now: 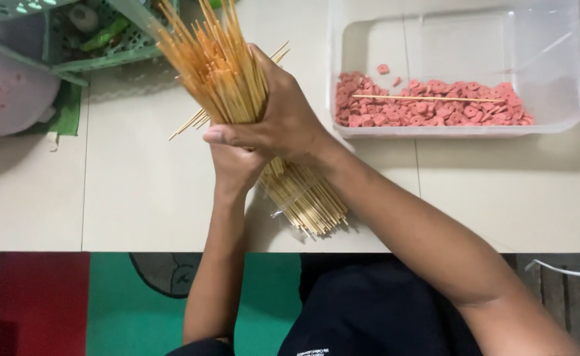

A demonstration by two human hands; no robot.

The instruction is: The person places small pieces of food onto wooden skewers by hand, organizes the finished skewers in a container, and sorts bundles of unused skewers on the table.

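Both hands wrapped around skewer bundle [227, 72] above pale surface [138, 191]: right hand [283, 115] clenched at middle, left hand [237, 165] gripped below. Sticks seemed light, stiff, slippery, prone to splaying; mid-bundle grip looked safest. Clear tub [567, 72] stood nearby.

At your one o'clock on the counter [138, 198] you have a clear plastic tub [567, 79], rectangular, with a layer of pink ring-shaped slices [435, 109] heaped along its near wall. One loose bamboo stick [428, 99] lies flat across those slices, lengthwise. At your eleven o'clock sits a green plastic basket [118, 46] with a lattice wall, its contents too blurred to tell. At ten o'clock, just beside the basket, you have a pale pink rounded container [3, 92], cut off by the edge. At six to seven o'clock, below the counter edge, you see a green floor mat [138, 316] and a red one [33, 303] touching it. At four o'clock a white cable [567, 270] crosses wooden slats [577, 303].
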